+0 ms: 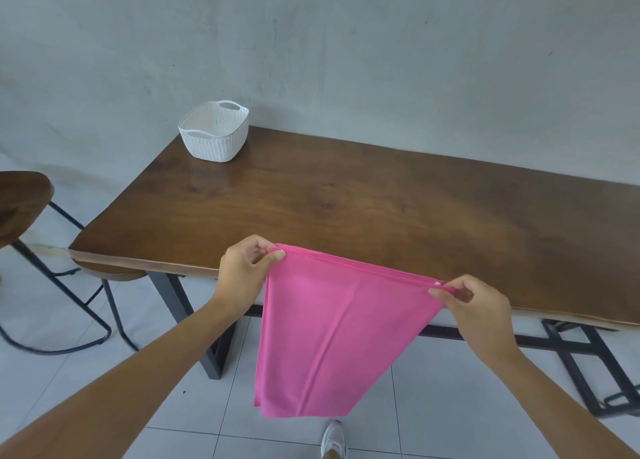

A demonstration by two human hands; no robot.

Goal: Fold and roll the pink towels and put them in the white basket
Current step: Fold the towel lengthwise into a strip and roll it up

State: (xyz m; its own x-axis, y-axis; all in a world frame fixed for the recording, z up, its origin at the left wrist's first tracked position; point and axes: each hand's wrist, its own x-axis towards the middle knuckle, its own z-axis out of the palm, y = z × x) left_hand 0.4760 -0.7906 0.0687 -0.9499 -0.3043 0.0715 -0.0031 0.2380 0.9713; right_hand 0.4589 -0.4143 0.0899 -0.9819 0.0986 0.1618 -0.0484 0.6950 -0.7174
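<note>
A pink towel (pixel 325 334) hangs doubled over in the air at the table's near edge, its lower end reaching down toward the floor. My left hand (pixel 244 271) pinches its top left corner. My right hand (pixel 474 306) pinches the top right corner, and the top edge is stretched taut between the two. The white basket (pixel 215 132) stands at the far left corner of the table, and nothing shows inside it.
The brown wooden table (pixel 346 202) stands against a grey wall. A wooden stool (pixel 20 202) on black metal legs is at the left, a second seat (pixel 114 273) under the table's left corner. Black table frame bars run at the lower right. My shoe (pixel 334 439) is on the tiled floor.
</note>
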